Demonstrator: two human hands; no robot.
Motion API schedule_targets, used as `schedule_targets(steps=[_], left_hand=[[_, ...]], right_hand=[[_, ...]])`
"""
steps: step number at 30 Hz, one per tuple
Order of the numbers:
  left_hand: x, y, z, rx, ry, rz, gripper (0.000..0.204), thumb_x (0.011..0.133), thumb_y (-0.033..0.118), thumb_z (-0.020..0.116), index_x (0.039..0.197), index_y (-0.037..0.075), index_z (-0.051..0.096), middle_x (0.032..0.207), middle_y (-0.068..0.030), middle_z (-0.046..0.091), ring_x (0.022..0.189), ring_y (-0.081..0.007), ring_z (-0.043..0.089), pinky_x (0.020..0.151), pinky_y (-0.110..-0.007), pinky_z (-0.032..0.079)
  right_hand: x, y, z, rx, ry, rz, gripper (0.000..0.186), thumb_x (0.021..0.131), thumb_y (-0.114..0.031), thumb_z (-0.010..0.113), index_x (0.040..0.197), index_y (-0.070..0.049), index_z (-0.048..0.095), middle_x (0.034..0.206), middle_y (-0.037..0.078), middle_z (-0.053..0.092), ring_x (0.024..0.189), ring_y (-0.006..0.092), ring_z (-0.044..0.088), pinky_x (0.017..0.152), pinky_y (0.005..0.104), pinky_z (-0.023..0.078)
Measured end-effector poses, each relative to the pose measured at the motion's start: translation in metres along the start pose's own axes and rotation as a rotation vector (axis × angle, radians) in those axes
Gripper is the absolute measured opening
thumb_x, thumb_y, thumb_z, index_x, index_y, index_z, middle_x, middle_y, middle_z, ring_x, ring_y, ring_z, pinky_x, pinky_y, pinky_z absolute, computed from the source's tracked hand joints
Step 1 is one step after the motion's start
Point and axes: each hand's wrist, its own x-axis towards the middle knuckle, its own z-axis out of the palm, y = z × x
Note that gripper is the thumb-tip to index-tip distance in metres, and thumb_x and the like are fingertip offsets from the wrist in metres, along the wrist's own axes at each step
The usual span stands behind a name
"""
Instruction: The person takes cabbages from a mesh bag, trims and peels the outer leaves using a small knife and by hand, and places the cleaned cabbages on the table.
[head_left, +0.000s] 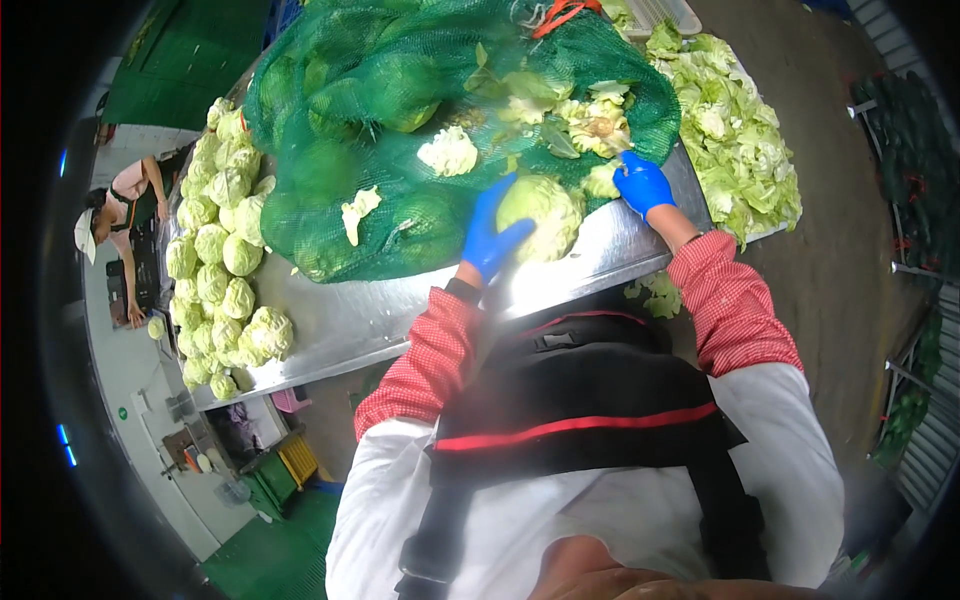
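Observation:
A pale green cabbage (541, 218) sits near the front edge of the metal table, against a green mesh sack. My left hand (490, 232), in a blue glove, grips its left side with thumb and fingers spread around it. My right hand (643, 184), also gloved in blue, is closed just right of the cabbage, beside a small pale leaf piece (602, 181). What its fingers hold is hidden. Under and behind lies the green mesh sack (345, 195) with more cabbages inside. Loose leaf scraps (448, 151) rest on top of it.
Trimmed cabbages (212, 248) are piled along the left end of the metal table (330, 330). A heap of loose outer leaves (735, 135) stands to the right, by a pale crate (665, 14). Another person (125, 205) works at far left. Green sacks (915, 180) line the right side.

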Motion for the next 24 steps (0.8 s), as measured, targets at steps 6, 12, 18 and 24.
schedule_targets(steps=[6, 12, 18, 24], left_hand=[[-0.012, 0.017, 0.038, -0.740, 0.336, -0.287, 0.067, 0.081, 0.019, 0.064, 0.136, 0.010, 0.027, 0.128, -0.0105, 0.041, 0.114, -0.0247, 0.045, 0.095, -0.035, 0.041], [0.007, 0.021, 0.005, 0.387, -0.082, 0.235, 0.070, 0.072, 0.016, 0.067, 0.133, 0.007, 0.033, 0.137, -0.0161, 0.032, 0.124, -0.0284, 0.033, 0.103, -0.039, 0.028], [-0.005, -0.004, 0.010, -0.167, 0.151, -0.135, 0.063, 0.071, 0.018, 0.073, 0.124, 0.005, 0.040, 0.119, -0.0113, 0.046, 0.108, -0.0221, 0.046, 0.093, -0.035, 0.039], [-0.019, 0.030, 0.033, 0.454, 0.343, -0.046, 0.079, 0.062, 0.028, 0.081, 0.124, 0.002, 0.039, 0.106, -0.0127, 0.047, 0.102, -0.0231, 0.048, 0.089, -0.036, 0.041]], right_hand=[[-0.035, -0.083, -0.036, 0.323, -0.135, 0.154, 0.074, 0.075, -0.061, 0.052, 0.129, -0.011, 0.039, 0.102, 0.022, 0.059, 0.094, 0.0330, 0.058, 0.082, 0.0408, 0.045], [-0.034, -0.053, -0.030, 0.288, -0.074, -0.010, 0.058, 0.077, -0.045, 0.054, 0.122, -0.010, 0.050, 0.111, 0.020, 0.057, 0.101, 0.0353, 0.055, 0.086, 0.0378, 0.044], [-0.029, -0.013, -0.013, 0.294, 0.083, 0.319, 0.057, 0.078, -0.045, 0.056, 0.121, -0.009, 0.047, 0.106, 0.022, 0.059, 0.096, 0.0379, 0.056, 0.081, 0.0408, 0.045], [-0.054, -0.092, -0.050, 0.103, -0.324, 0.190, 0.084, 0.073, -0.061, 0.055, 0.135, -0.011, 0.030, 0.110, 0.022, 0.057, 0.099, 0.0353, 0.057, 0.083, 0.0408, 0.044]])
